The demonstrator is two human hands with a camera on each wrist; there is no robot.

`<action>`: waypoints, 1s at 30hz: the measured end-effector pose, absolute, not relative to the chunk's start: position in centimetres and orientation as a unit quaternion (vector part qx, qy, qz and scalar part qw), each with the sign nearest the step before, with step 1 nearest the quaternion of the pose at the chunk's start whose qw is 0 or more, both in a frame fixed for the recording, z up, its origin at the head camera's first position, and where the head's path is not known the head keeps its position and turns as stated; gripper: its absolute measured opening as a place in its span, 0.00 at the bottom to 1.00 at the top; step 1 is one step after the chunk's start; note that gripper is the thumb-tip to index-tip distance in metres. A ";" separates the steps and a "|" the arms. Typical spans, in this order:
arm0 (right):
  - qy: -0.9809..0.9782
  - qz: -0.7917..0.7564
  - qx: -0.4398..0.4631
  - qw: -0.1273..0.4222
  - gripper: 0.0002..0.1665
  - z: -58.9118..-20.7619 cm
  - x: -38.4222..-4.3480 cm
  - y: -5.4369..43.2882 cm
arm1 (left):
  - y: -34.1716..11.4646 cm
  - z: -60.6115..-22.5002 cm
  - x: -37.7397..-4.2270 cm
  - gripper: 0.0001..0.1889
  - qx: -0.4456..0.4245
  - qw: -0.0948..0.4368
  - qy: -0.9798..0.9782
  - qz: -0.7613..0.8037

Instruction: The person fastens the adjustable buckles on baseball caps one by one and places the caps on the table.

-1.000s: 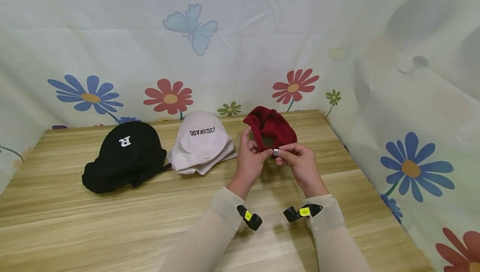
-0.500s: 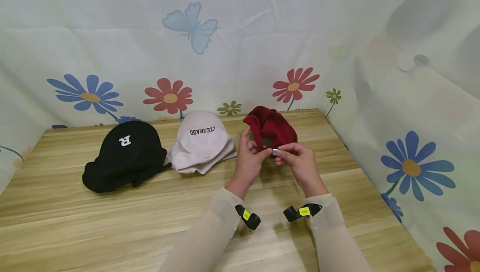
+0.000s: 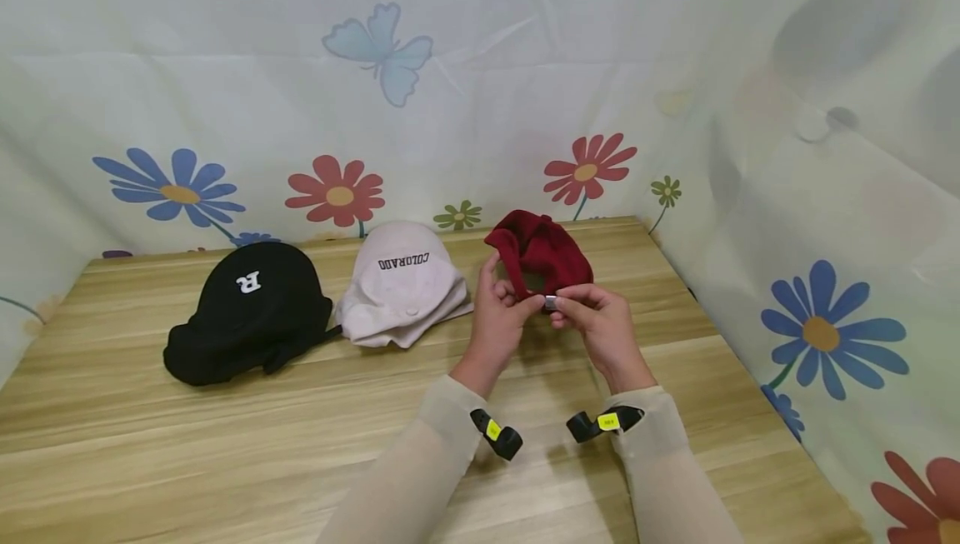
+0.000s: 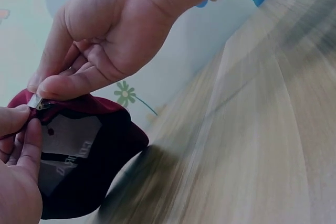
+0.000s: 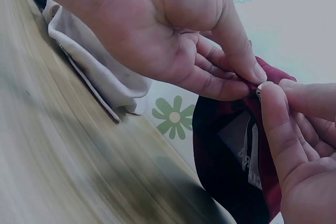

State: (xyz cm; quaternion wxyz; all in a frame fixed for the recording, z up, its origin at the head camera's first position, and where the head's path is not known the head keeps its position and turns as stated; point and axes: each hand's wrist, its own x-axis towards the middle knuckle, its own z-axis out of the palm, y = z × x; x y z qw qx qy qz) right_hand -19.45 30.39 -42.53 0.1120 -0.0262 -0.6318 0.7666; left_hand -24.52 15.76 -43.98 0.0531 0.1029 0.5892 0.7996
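A dark red baseball cap (image 3: 551, 248) stands at the table's back right, its opening turned toward me. In the wrist views its dark inside shows a pale printed lining (image 4: 68, 137). A small silver buckle (image 3: 551, 303) sits on its back strap. Thumb and fingers of my left hand (image 3: 495, 319) pinch the strap at the buckle's left side. My right hand (image 3: 602, 327) pinches at the buckle's right end. In the right wrist view the fingertips of both hands meet at the metal piece, covering most of it and the strap.
A pale cap (image 3: 405, 286) lettered COLORADO lies left of my hands. Farther left is a black cap (image 3: 255, 311) with a white R. All rest on the wood-grain table (image 3: 300, 444). A flower-printed sheet (image 3: 480, 111) rises behind the table and along its right side.
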 end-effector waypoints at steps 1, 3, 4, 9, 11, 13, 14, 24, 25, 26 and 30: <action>-0.632 0.767 -0.027 0.112 0.05 -42.5 -19.4 30.3 | 15.7 -43.9 -24.5 0.50 0.100 0.051 0.587 0.802; -0.638 0.761 -0.030 0.115 0.07 -42.5 -19.5 30.2 | 15.8 -43.9 -24.4 0.49 0.091 0.045 0.584 0.806; -0.645 0.754 -0.035 0.118 0.08 -42.5 -19.5 30.2 | 15.8 -43.9 -24.4 0.49 0.086 0.043 0.582 0.808; -0.698 0.702 -0.062 0.126 0.15 -42.3 -19.5 30.1 | 16.0 -44.1 -24.4 0.48 0.067 0.040 0.571 0.817; -0.711 0.688 -0.071 0.127 0.16 -42.1 -19.5 29.9 | 16.1 -44.2 -24.3 0.48 0.065 0.040 0.566 0.821; -0.719 0.679 -0.081 0.128 0.15 -41.8 -19.4 29.7 | 16.2 -44.2 -24.3 0.48 0.063 0.042 0.561 0.824; -0.721 0.676 -0.085 0.129 0.15 -41.7 -19.3 29.6 | 16.2 -44.3 -24.3 0.48 0.062 0.045 0.558 0.826; -0.714 0.683 -0.091 0.127 0.13 -41.2 -19.1 29.5 | 16.5 -44.6 -24.3 0.48 0.053 0.048 0.539 0.839; -0.713 0.684 -0.090 0.127 0.13 -41.2 -19.1 29.6 | 16.6 -44.6 -24.2 0.48 0.051 0.049 0.538 0.840; -0.711 0.686 -0.089 0.127 0.14 -41.2 -19.1 29.6 | 16.6 -44.6 -24.2 0.48 0.050 0.050 0.536 0.841; -0.704 0.693 -0.086 0.131 0.13 -41.1 -19.1 29.7 | 16.8 -44.5 -24.0 0.48 0.051 0.056 0.523 0.849</action>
